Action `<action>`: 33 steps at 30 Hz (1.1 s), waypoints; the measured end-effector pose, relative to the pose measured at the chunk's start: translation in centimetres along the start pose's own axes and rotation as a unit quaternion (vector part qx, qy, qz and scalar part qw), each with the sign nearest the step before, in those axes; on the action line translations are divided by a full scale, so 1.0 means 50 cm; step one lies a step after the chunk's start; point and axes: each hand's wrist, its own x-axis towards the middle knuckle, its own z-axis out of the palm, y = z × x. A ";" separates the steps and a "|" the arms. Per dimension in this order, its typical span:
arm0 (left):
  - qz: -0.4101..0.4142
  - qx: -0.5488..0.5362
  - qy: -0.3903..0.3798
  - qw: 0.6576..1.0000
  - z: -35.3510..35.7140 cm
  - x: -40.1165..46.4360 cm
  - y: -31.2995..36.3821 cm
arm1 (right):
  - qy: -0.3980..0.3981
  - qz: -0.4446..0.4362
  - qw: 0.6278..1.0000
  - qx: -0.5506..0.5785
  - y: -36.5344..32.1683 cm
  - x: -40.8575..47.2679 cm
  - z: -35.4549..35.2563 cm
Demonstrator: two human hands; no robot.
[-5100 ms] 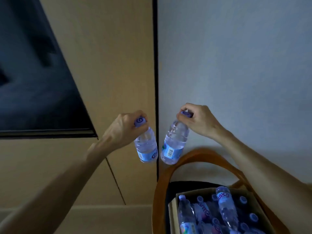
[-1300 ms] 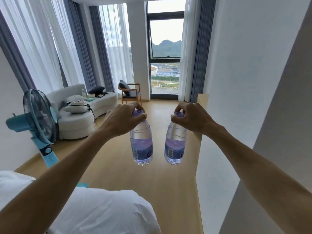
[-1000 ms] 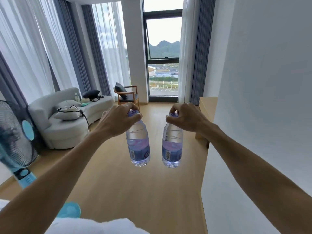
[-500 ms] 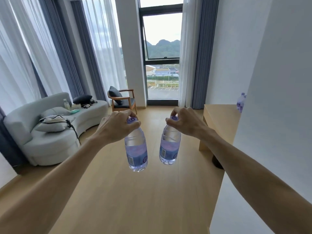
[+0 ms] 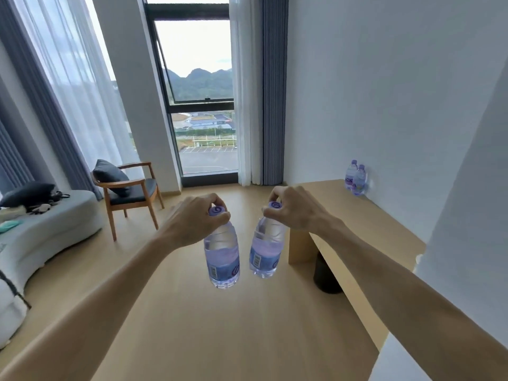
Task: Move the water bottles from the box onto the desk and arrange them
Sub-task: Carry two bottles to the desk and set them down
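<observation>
Bottles | each hand still pinches a cap | desk now nearer, two bottles visible

Desk at right against wall, two bottles on its far end, armchair left

We are in what looks like a living room of a flat or hotel suite, high above the ground. On the left stands a pale curved sofa with a dark cushion, and beside it a wooden armchair with dark padding. At the far end a tall window looks out on hills, low buildings and a car park, framed by sheer white and grey-blue curtains. The floor is light wood, and a plain wooden desk runs along the white right wall.
</observation>
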 end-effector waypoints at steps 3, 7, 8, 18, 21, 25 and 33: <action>0.016 0.002 -0.006 1.000 0.042 0.125 -0.041 | 0.023 0.026 0.999 0.001 0.066 0.083 0.000; 0.018 -0.026 -0.019 0.999 0.098 0.272 -0.088 | 0.037 0.056 0.998 -0.009 0.155 0.195 0.013; 0.021 -0.034 -0.018 0.999 0.113 0.308 -0.098 | 0.036 0.062 0.997 -0.014 0.181 0.223 0.019; 0.037 -0.049 -0.018 0.998 0.262 0.681 -0.163 | 0.026 0.078 0.996 -0.022 0.444 0.538 0.059; 0.035 -0.060 -0.012 0.998 0.290 0.785 -0.178 | 0.030 0.086 0.996 -0.019 0.507 0.632 0.060; 0.033 -0.063 -0.010 0.997 0.337 0.918 -0.196 | 0.036 0.102 0.994 -0.020 0.595 0.723 0.065; 0.092 -0.102 -0.052 0.989 0.528 1.205 -0.229 | 0.011 0.190 0.981 -0.033 0.815 0.857 0.100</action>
